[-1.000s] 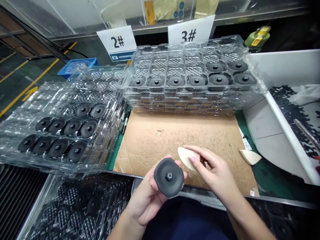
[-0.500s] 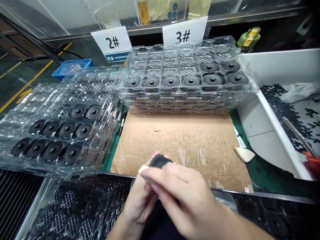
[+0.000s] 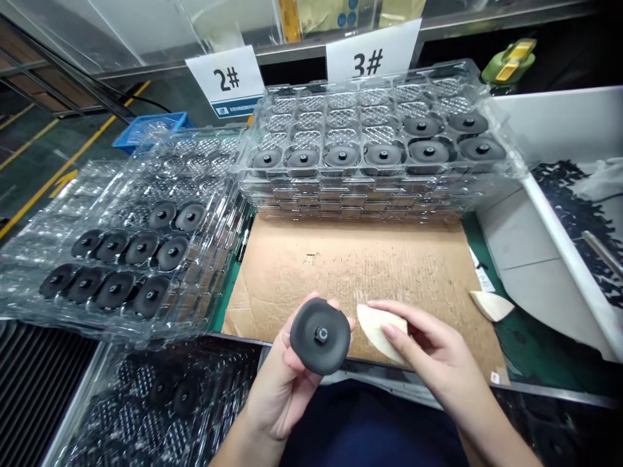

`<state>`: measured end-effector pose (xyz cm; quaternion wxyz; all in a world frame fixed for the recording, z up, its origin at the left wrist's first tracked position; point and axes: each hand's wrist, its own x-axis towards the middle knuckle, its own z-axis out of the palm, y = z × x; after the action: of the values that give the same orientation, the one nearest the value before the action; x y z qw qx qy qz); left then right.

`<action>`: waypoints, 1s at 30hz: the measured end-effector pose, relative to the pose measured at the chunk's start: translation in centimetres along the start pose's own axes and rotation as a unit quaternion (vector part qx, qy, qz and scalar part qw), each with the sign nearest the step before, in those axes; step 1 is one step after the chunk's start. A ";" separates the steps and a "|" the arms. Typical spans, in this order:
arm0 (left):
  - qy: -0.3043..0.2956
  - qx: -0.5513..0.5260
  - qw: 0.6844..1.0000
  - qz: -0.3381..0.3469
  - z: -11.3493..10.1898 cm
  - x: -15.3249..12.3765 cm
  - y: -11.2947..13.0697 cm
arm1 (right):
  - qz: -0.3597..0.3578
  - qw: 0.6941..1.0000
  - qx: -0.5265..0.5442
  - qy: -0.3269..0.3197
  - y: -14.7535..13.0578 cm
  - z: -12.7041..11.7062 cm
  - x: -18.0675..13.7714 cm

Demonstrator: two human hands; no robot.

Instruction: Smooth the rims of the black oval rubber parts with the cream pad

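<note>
Round black disc (image 3: 320,335) looked matt, rubbery. Clear plastic blister trays (image 3: 374,130) were glossy. Brown cardboard sheet (image 3: 360,266) appeared rough, scuffed.

Your left hand (image 3: 287,383) and right hand (image 3: 433,353) are bare, and your forearms (image 3: 487,428) are uncovered right down to the lower edge of the view, so whatever sleeves you wear end out of sight. The nails (image 3: 389,332) on your right hand are rounded, kept fairly short and carry a pale pink, slightly glossy tint; those on your left are mostly hidden. Between your forearms lies a stretch of plain, smooth dark navy fabric (image 3: 370,428), though you cannot tell from here which garment it belongs to.
</note>
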<state>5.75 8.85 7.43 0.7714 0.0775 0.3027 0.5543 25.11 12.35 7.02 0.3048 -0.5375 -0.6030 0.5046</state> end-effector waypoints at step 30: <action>0.054 0.037 0.997 0.031 -0.3 -0.7 0.0 | -0.244 0.949 -0.057 -0.191 -7.1 2.5 1.2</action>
<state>5.45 8.13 7.48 0.7329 0.0855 0.3615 0.5700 20.11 13.36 12.69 0.2661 -0.2837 -0.7908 0.4726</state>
